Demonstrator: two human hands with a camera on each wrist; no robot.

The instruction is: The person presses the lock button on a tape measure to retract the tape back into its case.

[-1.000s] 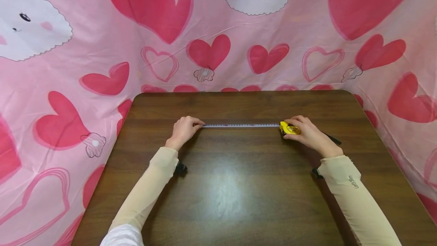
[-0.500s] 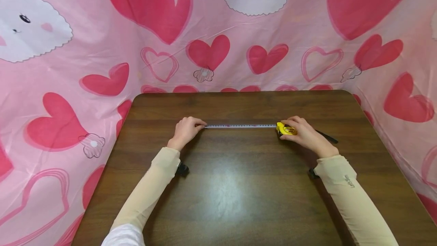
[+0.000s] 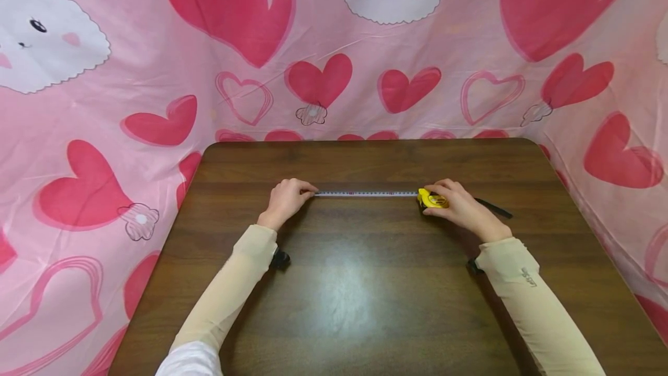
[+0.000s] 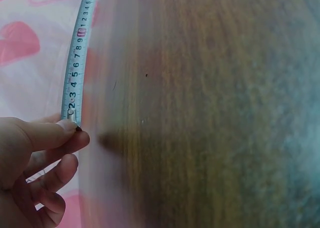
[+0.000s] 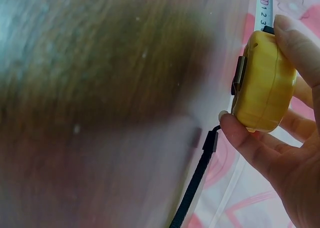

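Looking in from my end: a brown wooden table (image 3: 341,300), glare pooled on its near half, and pink heart-printed cloth (image 3: 360,42) rising behind it and along both sides. A black strap (image 3: 493,208) trails out past the right hand (image 3: 464,205), partly hidden by it in my head view. What blocks my sight is the fingers themselves, covering part of the case.

On to that case: a yellow tape-measure case (image 3: 432,198), right of centre toward the table's far side, with its pale printed blade (image 3: 365,194) running out of it to the left hand (image 3: 286,199). I can't tell whether the blade touches the wood.

Grips now! On the left, thumb and forefinger pinch the metal hook (image 4: 73,117) at the blade's end, a narrow hold, the other fingers loosely curled. On the right, thumb and fingers clasp the case from opposite sides. Both forearms, in beige sleeves (image 3: 229,286), angle inward from the near corners, a black wrist device (image 3: 280,259) showing at the left cuff.
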